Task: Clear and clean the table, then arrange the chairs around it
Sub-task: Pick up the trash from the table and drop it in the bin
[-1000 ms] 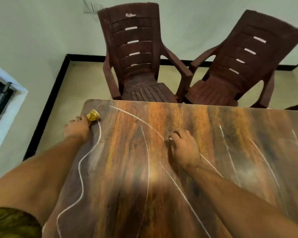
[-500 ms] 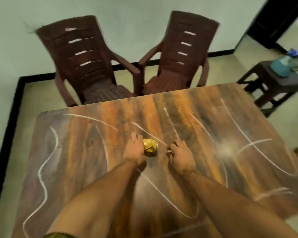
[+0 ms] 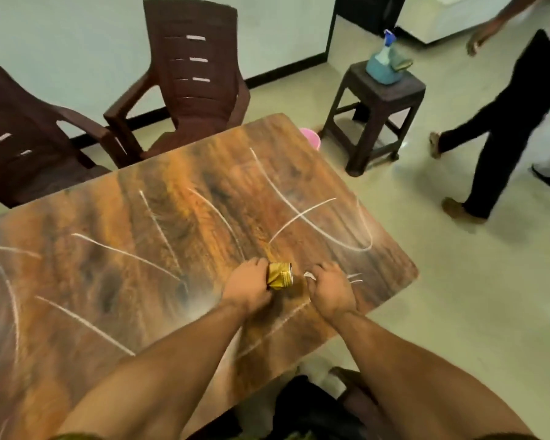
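Head view: my left hand (image 3: 248, 289) is closed round a crumpled gold wrapper (image 3: 279, 275) over the table (image 3: 115, 281), near its right edge. My right hand (image 3: 329, 290) pinches a white scrap (image 3: 308, 275). Both look light, soft and crushable, so a loose fist should hold them.

The brown wooden table (image 3: 108, 281) has long white chalk lines (image 3: 302, 217) drawn all over its top. The left hand (image 3: 248, 289) and the right hand (image 3: 331, 290) rest on it, side by side (the lines run past both, far and near). Beyond the right hand, the floor (image 3: 458, 296) carries a small dark stool (image 3: 378, 112).
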Tool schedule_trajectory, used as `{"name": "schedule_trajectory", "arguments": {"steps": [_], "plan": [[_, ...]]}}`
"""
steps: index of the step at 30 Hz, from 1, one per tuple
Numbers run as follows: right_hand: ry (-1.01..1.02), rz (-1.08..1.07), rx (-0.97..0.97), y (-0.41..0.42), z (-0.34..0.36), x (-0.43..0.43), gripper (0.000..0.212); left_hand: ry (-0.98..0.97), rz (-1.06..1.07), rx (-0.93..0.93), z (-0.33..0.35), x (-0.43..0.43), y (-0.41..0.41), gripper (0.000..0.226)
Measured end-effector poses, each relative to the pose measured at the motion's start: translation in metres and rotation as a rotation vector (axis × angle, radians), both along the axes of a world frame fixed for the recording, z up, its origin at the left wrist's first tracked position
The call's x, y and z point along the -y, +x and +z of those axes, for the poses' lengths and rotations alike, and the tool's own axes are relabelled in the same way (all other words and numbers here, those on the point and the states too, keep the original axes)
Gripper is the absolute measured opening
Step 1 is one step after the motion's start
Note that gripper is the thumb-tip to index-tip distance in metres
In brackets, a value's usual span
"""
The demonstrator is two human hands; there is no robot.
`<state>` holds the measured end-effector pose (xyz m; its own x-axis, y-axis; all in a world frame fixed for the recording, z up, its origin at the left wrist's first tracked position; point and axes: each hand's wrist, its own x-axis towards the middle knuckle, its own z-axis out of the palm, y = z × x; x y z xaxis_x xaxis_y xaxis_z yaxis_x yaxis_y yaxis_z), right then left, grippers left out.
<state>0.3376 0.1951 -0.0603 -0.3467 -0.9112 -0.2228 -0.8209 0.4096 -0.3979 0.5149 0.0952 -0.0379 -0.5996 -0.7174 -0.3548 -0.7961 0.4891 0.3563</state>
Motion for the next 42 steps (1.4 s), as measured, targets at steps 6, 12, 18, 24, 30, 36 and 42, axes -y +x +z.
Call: {"name": "schedule_trajectory", "arguments": {"steps": [6, 12, 18, 24, 30, 36, 42], "plan": [[-0.040, -0.061, 0.002, -0.079, 0.005, -0.013, 0.026, -0.053, -0.026, 0.062, 0.011, -0.003, -0.086, 0.033], [-0.026, -0.078, -0.034, -0.129, 0.017, -0.016, 0.028, -0.043, -0.036, 0.063, 0.015, 0.012, -0.151, 0.029], [-0.022, -0.106, -0.047, -0.203, 0.017, -0.009, 0.029, -0.003, 0.013, 0.022, 0.021, 0.027, -0.237, 0.030], [-0.058, -0.017, -0.005, -0.321, -0.006, 0.027, 0.027, -0.012, 0.131, -0.001, 0.018, 0.053, -0.350, 0.025], [-0.067, 0.137, 0.049, -0.454, -0.003, 0.067, 0.028, -0.049, 0.282, 0.086, 0.017, 0.054, -0.470, 0.019], [-0.056, 0.250, 0.041, -0.540, 0.011, 0.093, 0.026, -0.107, 0.272, 0.189, 0.016, 0.070, -0.549, 0.022], [-0.038, 0.359, 0.025, -0.573, 0.012, 0.161, 0.029, -0.073, 0.401, 0.192, 0.008, 0.106, -0.585, 0.037]]}}
